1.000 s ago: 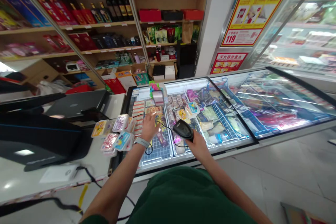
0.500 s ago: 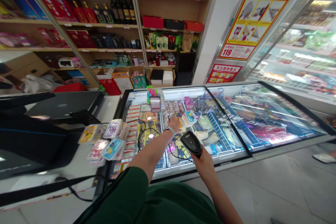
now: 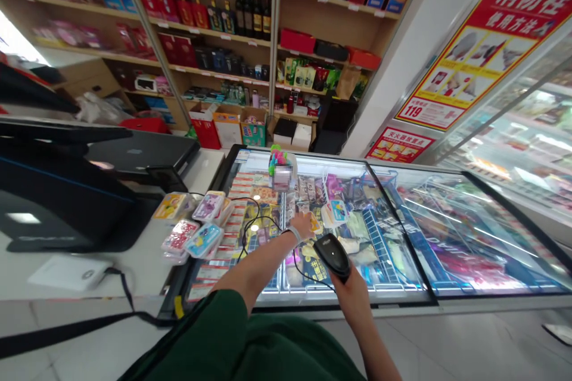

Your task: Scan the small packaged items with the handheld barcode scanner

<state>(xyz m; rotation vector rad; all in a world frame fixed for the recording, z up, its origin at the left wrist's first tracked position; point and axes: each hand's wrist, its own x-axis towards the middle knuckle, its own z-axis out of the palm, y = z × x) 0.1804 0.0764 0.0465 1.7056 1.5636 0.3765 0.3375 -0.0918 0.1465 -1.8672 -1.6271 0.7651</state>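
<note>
My right hand [image 3: 351,286] is wrapped round a black handheld barcode scanner [image 3: 333,255], its head tilted up towards my left hand. A band circles the wrist of my left hand [image 3: 302,225], whose fingers are closed on the near side of a small yellow-labelled plastic tub [image 3: 315,224] on the freezer's glass top; its fingertips are partly hidden. Just right of it, touching or nearly so, sits a blue-labelled clear tub [image 3: 338,211]. Several similar tubs, among them a red-labelled tub [image 3: 180,234], are grouped at the glass's left end. A thin black cable [image 3: 308,277] runs from the scanner across the glass.
The chest freezer [image 3: 404,238] has a glass top over packaged food. A clear container with colourful toys [image 3: 279,161] stands at its back edge. At left are a black checkout machine [image 3: 58,190] and a white power bank [image 3: 67,272] with a cable. Shelves [image 3: 210,30] hold bottles and boxes.
The view has swung left, so the scene sits further right. My left hand's fingers have drawn in round the yellow-labelled tub. The scanner stays in my right hand, close to the tubs.
</note>
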